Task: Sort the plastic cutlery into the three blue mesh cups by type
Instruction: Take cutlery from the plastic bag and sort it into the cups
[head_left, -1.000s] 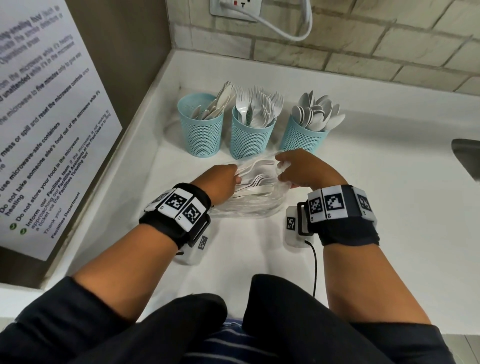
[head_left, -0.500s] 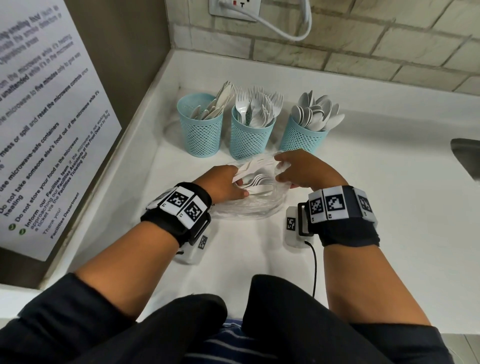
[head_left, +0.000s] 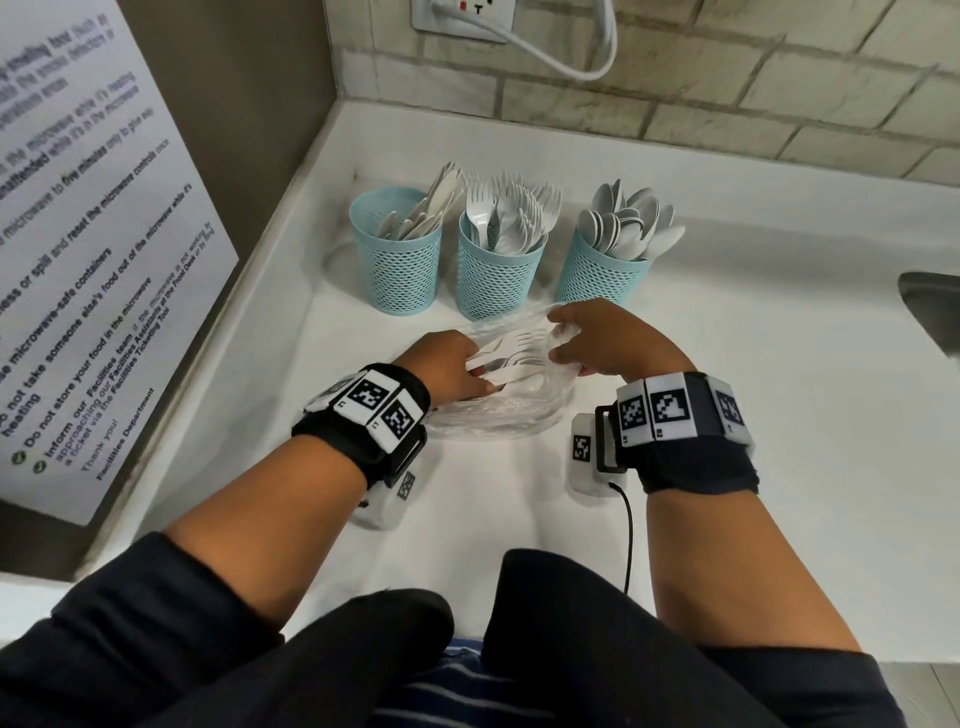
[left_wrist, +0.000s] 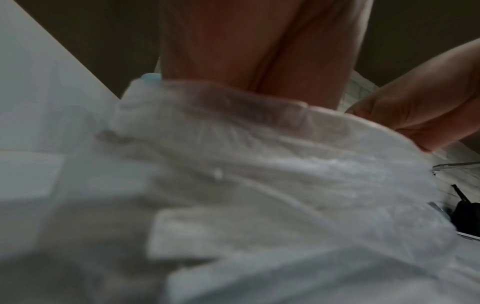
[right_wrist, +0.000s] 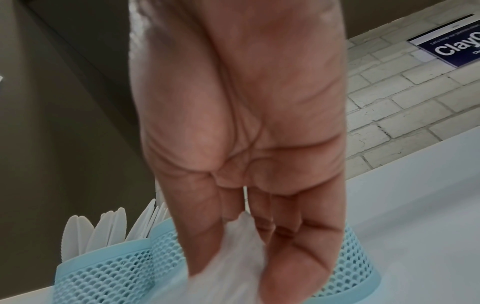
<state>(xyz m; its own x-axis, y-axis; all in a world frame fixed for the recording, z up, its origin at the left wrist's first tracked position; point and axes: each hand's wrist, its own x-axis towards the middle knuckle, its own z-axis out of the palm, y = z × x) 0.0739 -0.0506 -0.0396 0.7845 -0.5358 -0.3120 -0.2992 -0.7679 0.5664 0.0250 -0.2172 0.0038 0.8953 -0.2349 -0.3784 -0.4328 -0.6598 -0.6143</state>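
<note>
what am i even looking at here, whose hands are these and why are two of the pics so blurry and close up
No machine here: a person wearing cameras on the head and both wrists. The head view looks down at a white counter. The two blurry pictures come from the wrist cameras, very close to the fingers.

At the back stand three blue mesh cups: knives, forks, spoons. In front lies a clear plastic bag of white forks. The left hand holds the forks' handles; the right hand pinches the bag's edge, and its wrist view shows that grip.
</note>
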